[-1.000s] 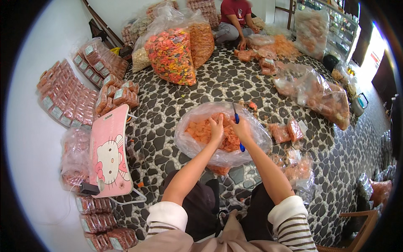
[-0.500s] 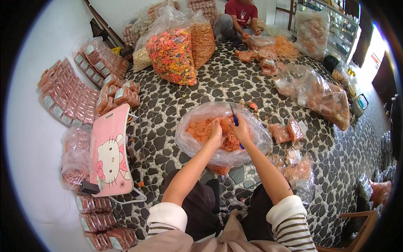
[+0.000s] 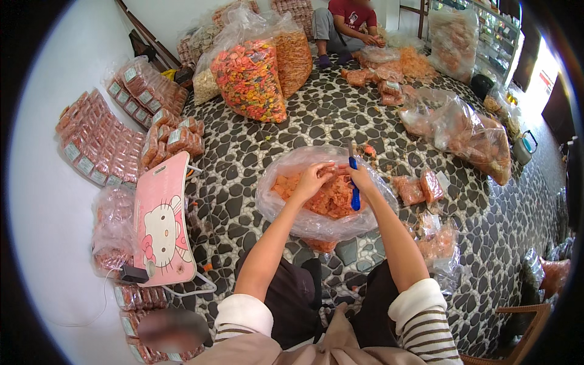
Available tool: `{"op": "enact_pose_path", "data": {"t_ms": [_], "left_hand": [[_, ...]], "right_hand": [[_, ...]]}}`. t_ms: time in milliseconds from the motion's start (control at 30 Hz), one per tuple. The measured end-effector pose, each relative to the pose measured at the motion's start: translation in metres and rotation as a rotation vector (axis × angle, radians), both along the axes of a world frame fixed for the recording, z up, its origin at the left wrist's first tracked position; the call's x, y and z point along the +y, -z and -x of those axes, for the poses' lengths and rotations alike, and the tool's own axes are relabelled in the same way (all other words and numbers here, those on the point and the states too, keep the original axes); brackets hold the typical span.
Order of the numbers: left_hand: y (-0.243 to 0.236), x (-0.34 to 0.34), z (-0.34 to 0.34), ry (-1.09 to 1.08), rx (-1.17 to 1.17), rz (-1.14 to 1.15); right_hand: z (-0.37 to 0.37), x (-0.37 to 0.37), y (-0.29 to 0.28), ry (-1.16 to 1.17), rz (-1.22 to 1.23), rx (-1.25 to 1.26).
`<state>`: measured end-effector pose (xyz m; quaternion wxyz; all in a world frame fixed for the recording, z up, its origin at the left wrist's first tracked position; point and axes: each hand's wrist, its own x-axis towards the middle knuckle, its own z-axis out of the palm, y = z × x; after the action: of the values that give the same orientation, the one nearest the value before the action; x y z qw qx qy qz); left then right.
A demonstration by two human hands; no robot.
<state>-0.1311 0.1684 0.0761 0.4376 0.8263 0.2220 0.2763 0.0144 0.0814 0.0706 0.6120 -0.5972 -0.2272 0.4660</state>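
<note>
A large clear plastic bag (image 3: 286,222) lies open on the floor in front of me, full of thin orange crisps (image 3: 325,201). Over it, my left hand (image 3: 315,179) has its fingers closed around some orange pieces (image 3: 331,171), close beside my right hand. My right hand (image 3: 362,177) grips scissors with blue handles (image 3: 355,194), their blade pointing upward, and its fingertips are near the same orange pieces. Small filled packets (image 3: 432,185) lie just right of the big bag, with loose plastic bags (image 3: 441,252) below them.
Stacked packets (image 3: 94,137) and a pink folding table (image 3: 158,237) line the left. Big sacks (image 3: 246,82) stand at the back. A person (image 3: 347,24) sits working among orange heaps. A long bag (image 3: 456,137) and kettle (image 3: 523,149) are right; a chair (image 3: 520,313) is lower right.
Both hands have shifted slightly; the right one moved rightward with the scissors, now more upright. The other person's hands have risen. A blurred dark shape has appeared at lower left.
</note>
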Motion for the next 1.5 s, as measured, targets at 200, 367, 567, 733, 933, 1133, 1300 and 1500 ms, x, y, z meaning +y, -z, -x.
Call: {"op": "enact_pose_path", "data": {"t_ms": [200,367,567,733,933,1133,1300,1500], "left_hand": [[0.001,0.001,0.004,-0.104,0.006,0.011],[-0.006,-0.004,0.003,-0.189,-0.116,-0.15],[0.0,0.002,0.01,-0.201,-0.213,0.232],[0.017,0.007,0.009,-0.258,-0.123,-0.057],[0.011,0.0,0.005,-0.245,-0.099,-0.005],[0.006,-0.03,-0.013,0.002,0.079,-0.053],[0.008,-0.077,-0.057,0.25,0.087,-0.073],[0.024,-0.149,-0.122,0.569,0.175,-0.094]], "right_hand": [[0.008,-0.011,-0.017,-0.217,-0.076,-0.811],[0.01,-0.006,-0.011,-0.034,-0.074,-0.825],[0.006,-0.006,-0.003,0.14,-0.039,-0.769],[0.0,-0.006,0.0,0.084,-0.045,-0.626],[-0.003,-0.013,-0.01,0.038,-0.131,-0.569],[-0.038,-0.052,-0.004,-0.002,0.127,-1.156],[-0.133,-0.178,-0.003,0.437,0.301,-1.18],[-0.181,-0.33,0.027,0.652,0.627,-1.023]]}}
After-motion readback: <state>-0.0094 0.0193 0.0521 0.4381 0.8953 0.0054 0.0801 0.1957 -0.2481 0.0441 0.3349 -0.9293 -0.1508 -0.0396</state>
